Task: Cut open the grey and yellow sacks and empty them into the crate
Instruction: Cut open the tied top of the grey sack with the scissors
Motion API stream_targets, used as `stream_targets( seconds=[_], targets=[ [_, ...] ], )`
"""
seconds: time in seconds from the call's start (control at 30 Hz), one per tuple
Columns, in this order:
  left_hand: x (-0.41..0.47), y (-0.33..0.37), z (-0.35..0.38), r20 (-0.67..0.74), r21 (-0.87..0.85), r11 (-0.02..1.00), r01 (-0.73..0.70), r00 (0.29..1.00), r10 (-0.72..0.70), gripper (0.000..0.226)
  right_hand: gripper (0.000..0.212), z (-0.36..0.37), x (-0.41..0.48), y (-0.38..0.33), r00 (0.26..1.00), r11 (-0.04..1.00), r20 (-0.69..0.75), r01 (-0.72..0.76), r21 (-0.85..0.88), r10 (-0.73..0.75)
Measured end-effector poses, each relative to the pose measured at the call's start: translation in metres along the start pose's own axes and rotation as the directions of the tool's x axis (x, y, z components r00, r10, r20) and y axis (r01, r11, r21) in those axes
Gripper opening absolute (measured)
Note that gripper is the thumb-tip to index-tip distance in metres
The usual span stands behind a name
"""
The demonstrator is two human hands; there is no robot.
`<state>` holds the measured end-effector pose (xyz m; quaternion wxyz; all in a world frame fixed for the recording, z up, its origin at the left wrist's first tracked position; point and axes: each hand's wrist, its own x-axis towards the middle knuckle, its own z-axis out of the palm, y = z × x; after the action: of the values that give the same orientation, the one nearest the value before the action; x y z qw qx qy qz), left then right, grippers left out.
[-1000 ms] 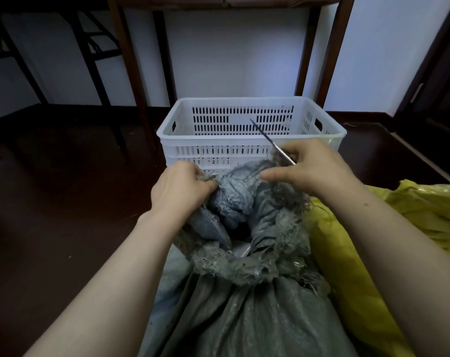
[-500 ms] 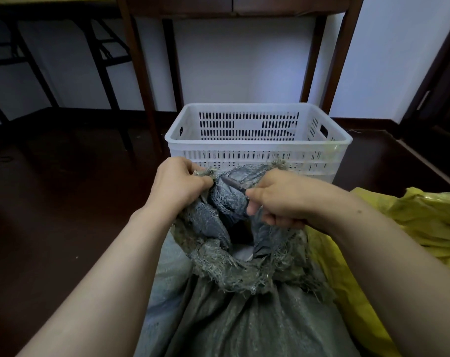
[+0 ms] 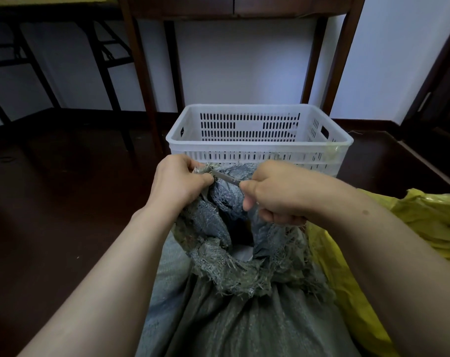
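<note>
I see a dark brown floor (image 3: 51, 202) filling most of the view, running back to a white wall (image 3: 244, 60) with a dark skirting along its foot. A dark wooden table (image 3: 141, 73) stands against that wall at the far middle of the floor. To the far left is a second table with a black folding frame (image 3: 102, 55).

At the near edge of the floor the grey sack (image 3: 231, 318) stands between my forearms, its frayed neck bunched and gaping upward. The yellow sack (image 3: 425, 222) lies touching it on the right side. Just beyond the grey sack's neck sits the white slotted crate (image 3: 260, 146), in front of the wooden table's legs. I can see nothing inside it above the near wall.

My left hand (image 3: 177, 181) pinches a fold of the sack's frayed top edge, fingers curled tight. My right hand (image 3: 278, 194) is fisted round the handle of a thin metal blade (image 3: 225, 177). The handle is hidden in my grip. The blade's tip points left, meeting the cloth right at my left thumb.
</note>
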<state>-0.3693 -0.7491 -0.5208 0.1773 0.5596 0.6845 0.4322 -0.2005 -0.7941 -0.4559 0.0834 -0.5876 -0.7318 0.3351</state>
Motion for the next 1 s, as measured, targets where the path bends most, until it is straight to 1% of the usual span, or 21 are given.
stream_targets(
  seconds=[0.13, 0.2, 0.37, 0.47, 0.67, 0.73, 0.9, 1.0],
  targets=[
    [0.000, 0.001, 0.000, -0.004, 0.003, 1.000, -0.010, 1.000, 0.010, 0.013, 0.033, -0.001, 0.001, -0.003, 0.999, 0.996, -0.026, 0.018, -0.083, -0.020],
    [0.000, 0.001, 0.001, -0.002, -0.002, 1.000, -0.013, 1.000, 0.013, 0.013, 0.029, 0.001, 0.003, -0.002, 0.999, 0.995, -0.034, 0.013, -0.097, -0.017],
    [-0.002, 0.004, 0.001, 0.000, 0.001, 0.999, -0.034, 0.999, 0.034, 0.013, 0.029, 0.007, 0.010, 0.002, 0.999, 0.991, -0.045, -0.013, -0.134, 0.007],
    [-0.003, 0.004, 0.002, -0.003, 0.001, 0.999, -0.036, 0.999, 0.036, 0.013, 0.025, 0.009, 0.014, 0.005, 0.996, 0.992, -0.086, -0.013, -0.125, 0.002],
    [-0.002, 0.006, 0.008, 0.001, 0.000, 0.999, -0.033, 0.999, 0.033, 0.021, 0.038, 0.017, 0.022, 0.009, 0.986, 0.993, -0.166, -0.008, -0.121, -0.012],
    [-0.002, 0.006, 0.010, 0.005, 0.006, 0.999, -0.046, 0.999, 0.045, 0.021, 0.035, 0.018, 0.024, 0.009, 0.985, 0.988, -0.171, -0.005, -0.155, -0.022],
    [-0.003, 0.005, 0.012, -0.005, -0.013, 0.999, -0.051, 0.999, 0.051, 0.020, 0.019, 0.028, 0.027, 0.010, 0.979, 0.952, -0.187, 0.016, -0.307, -0.077],
    [-0.005, 0.007, 0.014, 0.008, -0.045, 0.998, -0.035, 0.999, 0.036, 0.015, 0.020, 0.038, 0.030, 0.015, 0.963, 0.930, -0.244, 0.016, -0.366, -0.112]
  ],
)
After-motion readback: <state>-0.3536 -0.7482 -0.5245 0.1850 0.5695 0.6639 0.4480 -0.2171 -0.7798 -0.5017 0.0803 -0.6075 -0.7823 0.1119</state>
